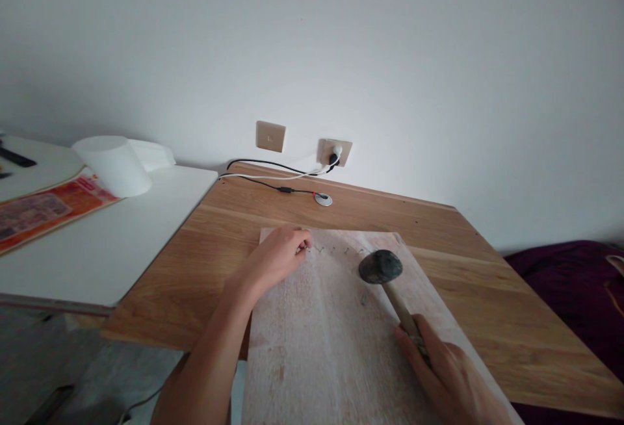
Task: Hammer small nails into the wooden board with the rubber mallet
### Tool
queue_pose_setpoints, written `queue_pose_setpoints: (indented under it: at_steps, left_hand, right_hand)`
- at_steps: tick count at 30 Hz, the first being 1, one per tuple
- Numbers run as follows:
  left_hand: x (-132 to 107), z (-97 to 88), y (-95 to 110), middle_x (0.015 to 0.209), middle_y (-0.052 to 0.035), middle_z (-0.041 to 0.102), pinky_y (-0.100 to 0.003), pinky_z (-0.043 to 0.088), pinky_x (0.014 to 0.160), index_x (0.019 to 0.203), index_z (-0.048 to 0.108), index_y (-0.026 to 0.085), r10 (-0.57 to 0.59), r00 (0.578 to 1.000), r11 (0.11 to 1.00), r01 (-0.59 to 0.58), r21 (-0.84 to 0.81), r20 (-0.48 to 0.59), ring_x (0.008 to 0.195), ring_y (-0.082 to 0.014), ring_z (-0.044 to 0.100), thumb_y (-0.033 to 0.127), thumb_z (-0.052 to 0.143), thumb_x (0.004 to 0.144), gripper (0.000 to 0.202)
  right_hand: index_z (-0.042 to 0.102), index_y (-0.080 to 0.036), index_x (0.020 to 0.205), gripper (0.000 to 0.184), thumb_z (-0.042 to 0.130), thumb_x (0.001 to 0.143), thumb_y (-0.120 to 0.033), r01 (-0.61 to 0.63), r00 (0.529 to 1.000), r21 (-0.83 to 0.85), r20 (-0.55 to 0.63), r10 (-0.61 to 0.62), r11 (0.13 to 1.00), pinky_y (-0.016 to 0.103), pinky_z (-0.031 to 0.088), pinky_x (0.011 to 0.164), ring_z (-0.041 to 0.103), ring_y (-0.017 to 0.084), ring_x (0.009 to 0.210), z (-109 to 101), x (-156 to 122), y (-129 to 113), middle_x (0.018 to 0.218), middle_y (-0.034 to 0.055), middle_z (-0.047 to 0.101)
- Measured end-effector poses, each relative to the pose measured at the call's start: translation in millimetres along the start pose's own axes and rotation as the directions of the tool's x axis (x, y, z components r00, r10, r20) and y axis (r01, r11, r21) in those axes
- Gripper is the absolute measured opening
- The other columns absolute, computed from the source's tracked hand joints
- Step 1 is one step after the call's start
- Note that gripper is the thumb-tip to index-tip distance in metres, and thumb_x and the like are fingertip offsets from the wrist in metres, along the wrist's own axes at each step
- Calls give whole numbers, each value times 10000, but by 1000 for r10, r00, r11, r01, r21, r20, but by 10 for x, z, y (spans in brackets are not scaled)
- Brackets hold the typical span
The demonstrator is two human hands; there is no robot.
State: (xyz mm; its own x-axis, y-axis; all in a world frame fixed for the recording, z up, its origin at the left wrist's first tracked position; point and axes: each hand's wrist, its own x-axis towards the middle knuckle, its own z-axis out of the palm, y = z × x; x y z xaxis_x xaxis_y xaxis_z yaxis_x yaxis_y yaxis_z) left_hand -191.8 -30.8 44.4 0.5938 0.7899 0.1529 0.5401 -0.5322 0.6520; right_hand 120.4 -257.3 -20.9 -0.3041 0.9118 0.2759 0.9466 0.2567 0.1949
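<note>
My right hand (451,373) holds the hammer (381,267) handle tight, its head over the pale board (316,334). My left hand (275,257) pinches a tiny nail (307,249) near the board's far edge.

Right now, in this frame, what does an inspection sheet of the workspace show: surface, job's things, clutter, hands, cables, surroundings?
Surface: wooden table with a pale board lying on it.
Job's things: hammer, its dark head over the board; a row of small nails along the board's far edge.
Clutter: round metal disc beside the cables.
Hands: left hand, fingertips drawn together at the row's left end, any held nail too small to confirm; right hand gripping the hammer's handle.
Cables: black and white cables run from the wall socket across the table's back.
Surroundings: white desk on the left with a white cone and an orange printed sheet; purple fabric on the right.
</note>
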Motion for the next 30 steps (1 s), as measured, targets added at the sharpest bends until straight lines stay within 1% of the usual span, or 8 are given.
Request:
queue_pose_setpoints:
  at_steps: [5, 7, 10, 12, 14, 20, 24, 30]
  left_hand:
    - [60, 31, -9, 1065, -46, 730, -323, 504, 934, 964, 765, 198, 12, 1000, 1000, -11, 8, -18, 986, -188, 686, 70, 623, 921, 196]
    - [73, 47, -18, 1046, -37, 749, -321, 504, 933, 971, 774, 203, 13, 1000, 1000, -13, -7, -6, 976, -186, 691, 72, 630, 925, 199]
    - [84, 81, -38, 1001, -25, 769, -312, 507, 887, 979, 771, 210, 15, 1000, 999, -15, -43, 5, 936, -183, 698, 107, 632, 944, 176]
    - [89, 106, -52, 994, -18, 773, -302, 505, 867, 983, 757, 214, 17, 1000, 998, -17, -63, -5, 927, -178, 701, 120, 638, 944, 157]
    - [94, 128, -67, 994, -7, 772, -286, 501, 857, 1000, 730, 216, 7, 1000, 996, -9, -87, -24, 921, -167, 703, 110, 645, 932, 152]
    - [103, 150, -92, 874, 12, 723, -273, 464, 779, 900, 656, 206, -2, 999, 1000, 2, -7, -32, 831, -153, 667, 123, 641, 921, 87]
    - [100, 146, -103, 868, 12, 713, -272, 452, 770, 889, 646, 204, 5, 1000, 1000, -6, -8, -22, 822, -148, 655, 127, 621, 927, 89]
    - [104, 160, -99, 875, 21, 704, -263, 435, 775, 881, 623, 203, 24, 1000, 999, -24, -26, -13, 824, -138, 646, 111, 623, 914, 97]
  right_hand:
    - [740, -169, 1266, 549, 379, 899, 21, 175, 984, -56, -28, -177, 983, 398, 671, 752, 812, 295, 902, 52, -16, 93, 1277, 231, 746]
    - [736, -159, 1257, 536, 381, 899, 23, 199, 978, -98, -49, -204, 975, 373, 667, 746, 810, 274, 879, 33, -2, 81, 1256, 230, 756]
    - [748, -174, 1207, 522, 354, 912, -2, 38, 999, -18, -26, -38, 999, 369, 659, 793, 801, 246, 879, -19, 27, -2, 1251, 183, 772]
    - [749, -173, 1192, 502, 350, 919, -38, -119, 993, 94, 16, 118, 988, 395, 649, 854, 790, 255, 934, -55, 46, -72, 1256, 164, 774]
    - [749, -165, 1182, 491, 347, 920, -61, -187, 982, 180, 31, 184, 966, 403, 644, 864, 783, 259, 939, -88, 66, -124, 1237, 166, 781]
    - [750, -192, 1166, 493, 329, 937, -81, -223, 975, 225, 49, 218, 949, 386, 633, 853, 782, 258, 935, -179, 114, -155, 1246, 159, 778]
    - [733, -198, 1180, 458, 341, 952, -130, -233, 972, 263, 59, 226, 936, 368, 627, 859, 778, 253, 928, -204, 123, -151, 1243, 154, 778]
    - [737, -188, 1168, 465, 334, 950, -105, -249, 968, 293, 63, 241, 923, 384, 627, 859, 780, 260, 935, -204, 141, -170, 1232, 166, 781]
